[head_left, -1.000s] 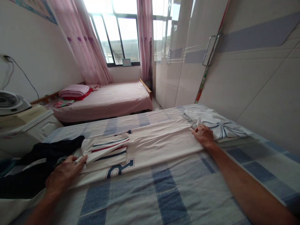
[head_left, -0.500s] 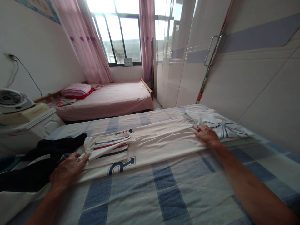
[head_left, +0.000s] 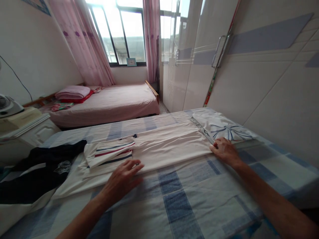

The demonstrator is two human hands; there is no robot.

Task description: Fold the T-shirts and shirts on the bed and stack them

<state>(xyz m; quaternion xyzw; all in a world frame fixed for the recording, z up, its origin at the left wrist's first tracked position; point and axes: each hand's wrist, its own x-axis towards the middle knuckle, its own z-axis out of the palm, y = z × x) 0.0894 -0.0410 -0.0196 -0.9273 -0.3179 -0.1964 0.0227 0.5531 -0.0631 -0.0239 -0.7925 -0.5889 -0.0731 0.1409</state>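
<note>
A white shirt (head_left: 164, 149) lies folded lengthwise across a bed with a blue checked sheet (head_left: 189, 199). Its striped sleeve (head_left: 109, 153) is folded over the body. My left hand (head_left: 123, 179) rests flat, fingers spread, on the shirt's near edge over the printed letter. At the shirt's right end, my right hand (head_left: 224, 150) presses on the near corner with fingers bent down on the cloth. A second white garment with a dark bow print (head_left: 224, 129) lies just beyond my right hand.
A black garment (head_left: 37, 169) is heaped at the left of the bed. A pink bed (head_left: 112, 103) with pillows stands under the window. A white wardrobe (head_left: 249, 66) runs along the right. A fan (head_left: 7, 106) sits on a white cabinet at left.
My left hand has left the sleeve end at the left and moved right onto the shirt's near edge. My right hand has slid slightly toward me along the right end.
</note>
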